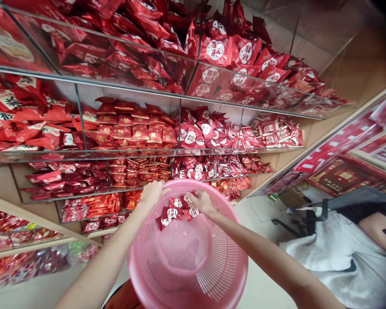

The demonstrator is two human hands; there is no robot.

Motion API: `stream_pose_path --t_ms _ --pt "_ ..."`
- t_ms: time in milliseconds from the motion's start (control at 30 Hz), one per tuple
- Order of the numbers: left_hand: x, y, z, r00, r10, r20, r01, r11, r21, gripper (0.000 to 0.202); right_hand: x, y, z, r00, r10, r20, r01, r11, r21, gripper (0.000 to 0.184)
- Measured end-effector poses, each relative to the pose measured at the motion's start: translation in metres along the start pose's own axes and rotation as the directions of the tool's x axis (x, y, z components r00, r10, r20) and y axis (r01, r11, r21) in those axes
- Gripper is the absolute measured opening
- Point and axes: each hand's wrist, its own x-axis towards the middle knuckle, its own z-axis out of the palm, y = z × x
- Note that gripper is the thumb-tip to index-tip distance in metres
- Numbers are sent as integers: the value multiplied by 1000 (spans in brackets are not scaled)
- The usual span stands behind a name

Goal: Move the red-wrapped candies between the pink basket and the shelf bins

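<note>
A round pink plastic basket (189,257) with perforated walls is in front of me, tilted so that I look into it. My left hand (152,195) is closed over its far left rim. Several small red snack packets (171,213) with white printed labels lie inside against the far wall. My right hand (202,202) reaches over the right rim into the basket, its fingers closed at one of these packets and partly hidden by it. Just beyond the rim, similar dark red packets (193,135) are piled on a shelf.
Tiered shelves with clear dividers (180,122) hold red packets (138,128) in rows. Bagged goods (28,264) lie low on the left. To the right are red printed items (344,176) and a person in a light grey garment (350,262), close by on the pale floor (257,210).
</note>
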Motion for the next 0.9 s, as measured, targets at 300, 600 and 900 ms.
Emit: stream_pose_path --t_ms 300,600,900 --pt "0 2 -1 999 -32 23 32 999 -21 51 -4 3 -18 986 -159 55 157 749 -644 21" --pt "-2 2 -1 1000 -26 8 26 1000 0 49 -23 -34 8 686 -435 583 715 551 -430 42" --pt "-3 2 -1 999 -32 17 32 999 10 50 -9 -37 19 701 -358 617 649 679 -343 38"
